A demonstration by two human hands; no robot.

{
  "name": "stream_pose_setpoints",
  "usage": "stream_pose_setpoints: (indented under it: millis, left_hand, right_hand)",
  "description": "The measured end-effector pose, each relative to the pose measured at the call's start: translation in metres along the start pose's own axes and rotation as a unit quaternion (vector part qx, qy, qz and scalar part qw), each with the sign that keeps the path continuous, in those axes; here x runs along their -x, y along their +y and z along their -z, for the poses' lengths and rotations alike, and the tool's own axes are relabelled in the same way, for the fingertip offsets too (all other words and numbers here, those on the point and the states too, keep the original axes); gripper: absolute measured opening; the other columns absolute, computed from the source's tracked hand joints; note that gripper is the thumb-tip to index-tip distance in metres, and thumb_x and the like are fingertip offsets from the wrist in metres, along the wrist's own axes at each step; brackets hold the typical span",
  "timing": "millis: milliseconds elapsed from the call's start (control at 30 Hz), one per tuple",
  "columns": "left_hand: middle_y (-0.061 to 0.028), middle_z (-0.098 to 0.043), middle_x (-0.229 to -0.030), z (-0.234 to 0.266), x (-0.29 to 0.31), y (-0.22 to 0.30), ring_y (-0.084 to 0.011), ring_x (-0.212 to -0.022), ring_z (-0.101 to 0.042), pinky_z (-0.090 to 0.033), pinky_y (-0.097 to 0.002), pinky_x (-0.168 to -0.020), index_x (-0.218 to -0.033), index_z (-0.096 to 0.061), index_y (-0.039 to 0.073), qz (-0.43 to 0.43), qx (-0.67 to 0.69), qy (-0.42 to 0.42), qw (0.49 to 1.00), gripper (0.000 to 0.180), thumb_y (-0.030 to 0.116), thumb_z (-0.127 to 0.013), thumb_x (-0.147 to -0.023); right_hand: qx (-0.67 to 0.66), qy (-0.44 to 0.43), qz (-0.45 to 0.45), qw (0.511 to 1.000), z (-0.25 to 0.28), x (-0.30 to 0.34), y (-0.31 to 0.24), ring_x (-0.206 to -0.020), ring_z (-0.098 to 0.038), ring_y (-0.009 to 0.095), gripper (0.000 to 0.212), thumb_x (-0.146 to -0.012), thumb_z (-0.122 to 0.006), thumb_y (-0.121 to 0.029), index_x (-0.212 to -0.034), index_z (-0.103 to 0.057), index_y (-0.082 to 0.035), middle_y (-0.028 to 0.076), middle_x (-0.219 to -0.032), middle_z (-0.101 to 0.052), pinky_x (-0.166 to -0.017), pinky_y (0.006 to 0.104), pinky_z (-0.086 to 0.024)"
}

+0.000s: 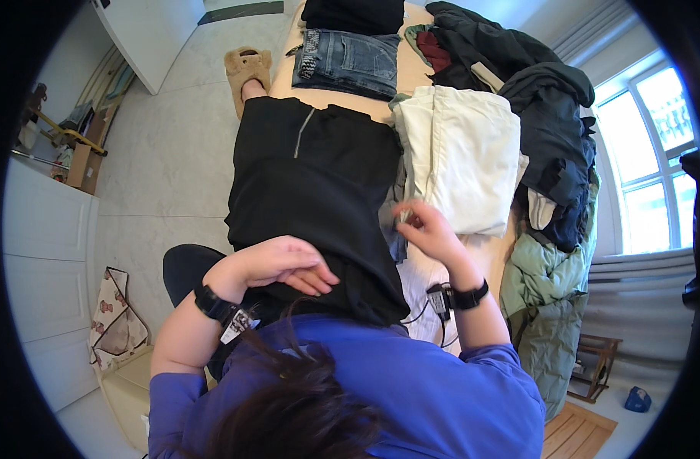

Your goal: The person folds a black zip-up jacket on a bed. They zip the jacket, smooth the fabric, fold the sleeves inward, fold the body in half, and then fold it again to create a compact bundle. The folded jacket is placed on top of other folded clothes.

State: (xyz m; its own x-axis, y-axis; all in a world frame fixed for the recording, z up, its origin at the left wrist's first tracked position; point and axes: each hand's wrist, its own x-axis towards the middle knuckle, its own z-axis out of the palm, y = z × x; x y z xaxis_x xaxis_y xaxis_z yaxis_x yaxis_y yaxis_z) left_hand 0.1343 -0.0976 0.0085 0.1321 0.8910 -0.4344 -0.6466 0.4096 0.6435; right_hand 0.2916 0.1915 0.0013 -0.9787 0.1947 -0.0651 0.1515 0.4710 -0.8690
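Note:
A black garment with a silver zip is spread over my lap and legs. Just above its near part hovers my left hand, fingers stretched out and holding nothing. My right hand is at the garment's right edge, beside folded white trousers. Its thumb and fingertips pinch together, with a small pale bit between them that is too blurred to name. A grey cloth shows beneath, between the black garment and the white pile.
Folded jeans and a black folded garment lie farther along the bed. Dark jackets and a pale green padded garment are heaped at the right. A window is beyond. Tiled floor lies left.

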Motion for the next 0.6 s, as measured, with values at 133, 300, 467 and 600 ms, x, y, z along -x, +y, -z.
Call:
stream_pose_setpoints:
  millis: [133, 300, 467, 600]
  left_hand:
    - [-0.0269, -0.064, -0.112, 0.027, 0.028, -0.034, -0.0337, -0.101, -0.067, -0.056, -0.0413, -0.088, -0.114, -0.056, -0.01, -0.028, 0.094, 0.034, 0.995, 0.042, 0.027, -0.041, -0.103]
    - [-0.0298, -0.062, -0.115, 0.051, 0.047, -0.07, -0.0387, -0.104, -0.065, -0.053, -0.0461, -0.092, -0.121, -0.053, -0.011, -0.109, 0.231, 0.056, 0.965, 0.065, 0.047, -0.028, -0.103]
    - [-0.0292, -0.061, -0.118, 0.059, 0.047, -0.077, -0.0371, -0.107, -0.063, -0.053, -0.0458, -0.091, -0.124, -0.051, -0.009, -0.212, 0.319, 0.124, 0.915, 0.073, 0.055, -0.025, -0.101]
    - [-0.0259, -0.066, -0.106, 0.07, 0.042, -0.071, -0.0325, -0.093, -0.069, -0.058, -0.0417, -0.08, -0.11, -0.059, -0.007, -0.196, 0.302, 0.185, 0.914, 0.075, 0.059, -0.026, -0.099]
  right_hand:
    - [-0.081, -0.102, -0.062, 0.99, -0.004, -0.069, 0.005, -0.07, -0.06, 0.008, 0.044, -0.084, -0.067, -0.011, -0.126, -0.054, -0.009, 0.004, -0.103, -0.064, -0.06, 0.0242, -0.048]
    - [0.116, -0.26, -0.038, 0.958, 0.002, -0.123, -0.004, -0.072, -0.062, 0.014, 0.035, -0.085, -0.07, -0.031, -0.102, -0.065, -0.002, 0.007, -0.086, -0.067, -0.062, 0.0284, -0.047]
    - [-0.031, -0.197, -0.163, 0.966, 0.062, -0.102, 0.02, -0.062, -0.046, 0.006, 0.027, -0.083, -0.073, -0.023, -0.069, -0.056, -0.006, -0.005, -0.064, -0.047, -0.055, 0.0267, -0.038]
    - [0.087, -0.09, -0.172, 0.977, 0.06, -0.081, 0.037, -0.072, -0.056, 0.014, 0.019, -0.075, -0.075, -0.007, -0.081, -0.057, -0.004, 0.001, -0.073, -0.054, -0.065, 0.0277, -0.046]
